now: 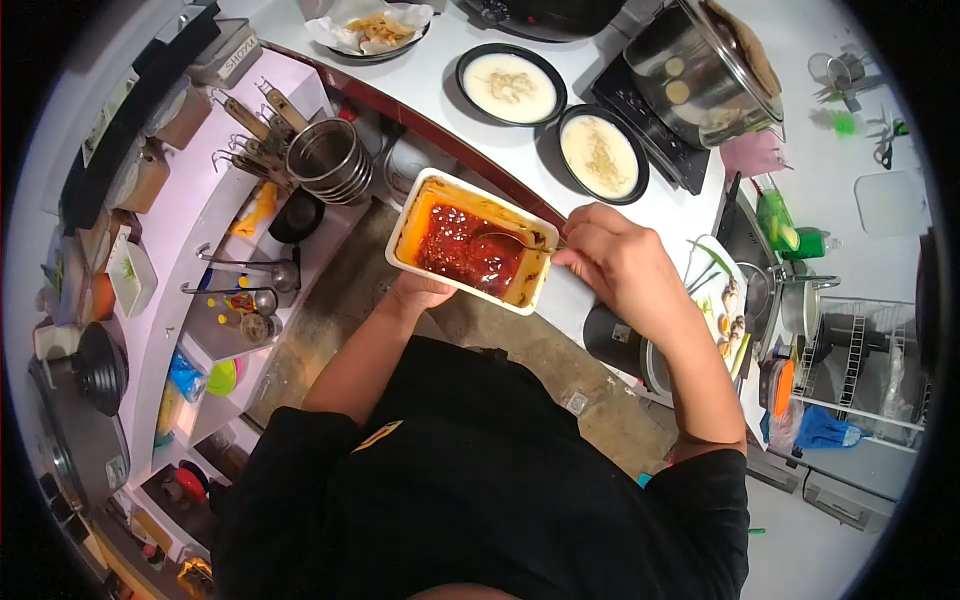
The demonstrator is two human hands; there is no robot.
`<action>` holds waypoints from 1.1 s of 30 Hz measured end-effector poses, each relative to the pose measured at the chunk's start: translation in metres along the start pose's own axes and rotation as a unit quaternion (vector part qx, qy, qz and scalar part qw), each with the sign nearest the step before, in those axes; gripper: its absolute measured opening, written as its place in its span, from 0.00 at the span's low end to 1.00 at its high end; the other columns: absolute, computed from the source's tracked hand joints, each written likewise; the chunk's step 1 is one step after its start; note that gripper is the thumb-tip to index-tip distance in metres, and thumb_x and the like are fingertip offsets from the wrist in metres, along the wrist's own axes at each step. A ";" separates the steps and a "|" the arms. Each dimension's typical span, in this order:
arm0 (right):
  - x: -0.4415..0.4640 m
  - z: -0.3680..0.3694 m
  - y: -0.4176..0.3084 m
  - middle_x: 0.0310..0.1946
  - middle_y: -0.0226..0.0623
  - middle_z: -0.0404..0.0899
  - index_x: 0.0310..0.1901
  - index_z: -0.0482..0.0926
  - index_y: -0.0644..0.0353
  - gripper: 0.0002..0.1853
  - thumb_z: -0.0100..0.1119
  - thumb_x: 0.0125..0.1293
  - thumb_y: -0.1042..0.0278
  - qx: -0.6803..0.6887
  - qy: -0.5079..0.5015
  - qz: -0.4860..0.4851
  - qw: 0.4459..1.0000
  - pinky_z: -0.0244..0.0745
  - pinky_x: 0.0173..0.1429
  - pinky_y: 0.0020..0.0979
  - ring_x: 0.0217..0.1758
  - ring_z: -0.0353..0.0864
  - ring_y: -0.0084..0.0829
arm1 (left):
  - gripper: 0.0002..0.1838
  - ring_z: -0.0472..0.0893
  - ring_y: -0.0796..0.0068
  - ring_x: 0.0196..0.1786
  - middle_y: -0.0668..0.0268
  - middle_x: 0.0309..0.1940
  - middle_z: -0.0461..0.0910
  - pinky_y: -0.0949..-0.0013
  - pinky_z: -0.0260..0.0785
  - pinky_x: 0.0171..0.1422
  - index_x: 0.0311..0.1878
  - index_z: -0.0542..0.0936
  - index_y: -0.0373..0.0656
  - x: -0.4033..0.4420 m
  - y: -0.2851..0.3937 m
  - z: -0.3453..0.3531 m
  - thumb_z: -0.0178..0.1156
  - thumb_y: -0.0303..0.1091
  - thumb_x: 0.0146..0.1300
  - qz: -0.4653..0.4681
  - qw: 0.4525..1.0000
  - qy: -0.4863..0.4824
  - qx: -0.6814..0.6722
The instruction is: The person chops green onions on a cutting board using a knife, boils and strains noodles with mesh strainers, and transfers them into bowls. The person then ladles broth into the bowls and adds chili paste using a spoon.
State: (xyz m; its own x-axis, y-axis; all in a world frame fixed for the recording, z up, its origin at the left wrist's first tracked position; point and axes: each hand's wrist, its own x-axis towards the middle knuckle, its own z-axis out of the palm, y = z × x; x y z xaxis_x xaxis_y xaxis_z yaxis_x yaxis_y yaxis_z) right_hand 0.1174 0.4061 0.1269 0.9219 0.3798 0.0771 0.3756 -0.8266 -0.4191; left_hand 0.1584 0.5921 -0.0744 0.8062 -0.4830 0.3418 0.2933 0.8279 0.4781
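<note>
My left hand (422, 291) grips a white rectangular container (397, 247) from below, its fingers mostly hidden underneath. Inside lies a glossy red sauce (455, 245) that looks like chili oil, with orange smears on the walls. Pinched in my right hand (615, 260) is the handle of a spoon (503, 238), whose bowl dips into the sauce. Beyond the container, on the white counter, are two black bowls of creamy pale soup, one farther back (510, 88) and one nearer my right hand (600, 153). Noodle-like strands show in the middle of both.
A large steel pot (690, 80) stands by a black induction cooker (655, 130). At the back is a paper-lined plate of food (375, 30). Strainer baskets (328, 160) and ladles (265, 275) are on the left shelving. A cutting board (715, 300) with vegetables lies right.
</note>
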 end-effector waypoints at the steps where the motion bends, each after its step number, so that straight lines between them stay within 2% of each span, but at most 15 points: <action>1: -0.004 -0.002 -0.002 0.33 0.44 0.76 0.30 0.76 0.67 0.08 0.62 0.51 0.72 -0.030 0.023 -0.053 0.998 0.74 0.37 0.37 0.33 0.77 0.44 | 0.44 0.69 0.55 0.62 0.57 0.60 0.68 0.49 0.63 0.64 0.64 0.63 0.45 0.001 -0.002 0.000 0.73 0.42 0.42 -0.010 1.000 0.010 -0.005; 2: -0.008 -0.004 -0.004 0.35 0.43 0.77 0.32 0.77 0.67 0.08 0.63 0.50 0.76 -0.060 0.046 -0.106 0.991 0.75 0.37 0.34 0.33 0.77 0.42 | 0.44 0.69 0.55 0.62 0.57 0.60 0.68 0.49 0.63 0.64 0.64 0.63 0.45 0.001 -0.006 -0.004 0.73 0.42 0.42 -0.010 1.000 0.009 -0.005; 3: -0.012 -0.009 -0.003 0.36 0.42 0.77 0.31 0.77 0.67 0.09 0.61 0.45 0.76 -0.086 0.019 -0.160 0.983 0.76 0.39 0.34 0.36 0.78 0.39 | 0.45 0.69 0.55 0.62 0.57 0.60 0.68 0.48 0.62 0.65 0.64 0.63 0.45 0.000 -0.011 -0.012 0.73 0.42 0.42 -0.017 1.000 0.006 -0.023; 4: -0.016 -0.010 -0.001 0.36 0.42 0.77 0.31 0.77 0.67 0.09 0.61 0.45 0.76 -0.088 0.020 -0.159 0.983 0.76 0.39 0.34 0.36 0.78 0.39 | 0.45 0.68 0.55 0.62 0.58 0.60 0.67 0.48 0.61 0.66 0.64 0.62 0.45 0.000 -0.014 -0.016 0.73 0.42 0.41 -0.023 0.999 0.002 -0.041; 6: -0.022 -0.007 0.001 0.34 0.42 0.76 0.30 0.77 0.67 0.10 0.60 0.42 0.75 -0.105 -0.017 -0.258 0.960 0.76 0.39 0.34 0.37 0.78 0.39 | 0.49 0.67 0.58 0.63 0.60 0.61 0.66 0.48 0.59 0.67 0.65 0.60 0.46 -0.003 -0.018 -0.022 0.73 0.46 0.38 -0.031 0.999 0.004 -0.010; 7: -0.023 0.001 0.005 0.31 0.35 0.70 0.28 0.73 0.63 0.09 0.54 0.42 0.71 -0.122 -0.003 -0.289 0.949 0.74 0.42 0.32 0.36 0.73 0.32 | 0.50 0.67 0.58 0.63 0.60 0.61 0.66 0.49 0.59 0.67 0.66 0.60 0.46 -0.004 -0.018 -0.022 0.73 0.46 0.38 -0.040 0.999 0.000 -0.024; 16: 0.025 0.021 0.011 0.31 0.31 0.70 0.29 0.74 0.59 0.09 0.55 0.43 0.69 -0.196 0.076 -0.395 0.894 0.70 0.42 0.28 0.36 0.71 0.29 | 0.53 0.67 0.60 0.63 0.61 0.61 0.66 0.51 0.58 0.68 0.67 0.58 0.48 0.004 -0.027 -0.021 0.74 0.49 0.36 -0.125 0.980 -0.034 -0.149; 18: 0.036 0.020 0.013 0.28 0.32 0.69 0.30 0.74 0.63 0.10 0.58 0.43 0.71 -0.182 0.076 -0.425 0.884 0.66 0.35 0.29 0.32 0.69 0.30 | 0.55 0.68 0.62 0.62 0.62 0.60 0.66 0.52 0.59 0.68 0.67 0.57 0.48 0.003 -0.026 -0.025 0.74 0.52 0.33 -0.131 0.982 -0.008 -0.138; 20: 0.038 0.020 0.016 0.28 0.31 0.69 0.31 0.75 0.62 0.10 0.56 0.43 0.71 -0.181 0.070 -0.417 0.888 0.65 0.35 0.29 0.32 0.69 0.29 | 0.51 0.68 0.63 0.62 0.62 0.60 0.67 0.55 0.61 0.67 0.66 0.58 0.44 0.007 -0.020 -0.024 0.72 0.47 0.37 -0.100 0.980 -0.012 -0.170; 22: 0.033 0.018 0.020 0.27 0.31 0.69 0.30 0.75 0.62 0.10 0.56 0.42 0.71 -0.197 0.025 -0.371 0.907 0.64 0.35 0.29 0.32 0.69 0.30 | 0.50 0.69 0.62 0.61 0.61 0.59 0.69 0.54 0.61 0.67 0.65 0.60 0.44 0.009 -0.015 -0.029 0.72 0.51 0.39 -0.080 0.987 0.000 -0.140; 24: 0.027 0.022 0.022 0.27 0.31 0.69 0.30 0.75 0.63 0.10 0.57 0.43 0.72 -0.179 0.025 -0.366 0.913 0.64 0.35 0.30 0.32 0.69 0.30 | 0.51 0.69 0.62 0.61 0.61 0.58 0.68 0.54 0.61 0.67 0.65 0.60 0.44 0.009 -0.013 -0.039 0.72 0.54 0.38 -0.074 0.990 0.022 -0.117; 26: 0.018 0.019 0.022 0.30 0.31 0.68 0.30 0.76 0.60 0.09 0.55 0.45 0.71 -0.190 -0.007 -0.317 0.929 0.66 0.41 0.28 0.37 0.70 0.28 | 0.52 0.69 0.62 0.61 0.61 0.58 0.68 0.54 0.62 0.67 0.65 0.59 0.45 0.011 -0.014 -0.053 0.72 0.56 0.37 -0.073 0.990 0.042 -0.110; 30: 0.008 0.011 0.022 0.29 0.31 0.68 0.30 0.76 0.61 0.09 0.55 0.45 0.71 -0.131 0.008 -0.283 0.950 0.66 0.41 0.28 0.37 0.70 0.29 | 0.54 0.69 0.61 0.61 0.62 0.58 0.68 0.53 0.62 0.66 0.65 0.59 0.46 0.017 -0.017 -0.065 0.71 0.61 0.36 -0.074 0.990 0.059 -0.101; 33: 0.016 0.028 0.022 0.30 0.31 0.68 0.30 0.76 0.60 0.08 0.54 0.45 0.71 -0.113 0.010 -0.337 0.935 0.66 0.41 0.29 0.37 0.70 0.29 | 0.54 0.69 0.62 0.61 0.62 0.58 0.68 0.55 0.63 0.66 0.65 0.59 0.47 0.021 -0.021 -0.047 0.69 0.65 0.37 -0.077 0.994 0.028 -0.076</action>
State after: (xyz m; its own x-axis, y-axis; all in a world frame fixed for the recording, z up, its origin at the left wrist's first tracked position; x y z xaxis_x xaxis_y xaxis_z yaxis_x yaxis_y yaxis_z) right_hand 0.1374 0.4054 0.0939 0.4689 0.8404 0.2718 0.8803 -0.4696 -0.0670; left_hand 0.1928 0.5781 -0.1152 0.7726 -0.5934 0.2259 0.4854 0.7813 0.3924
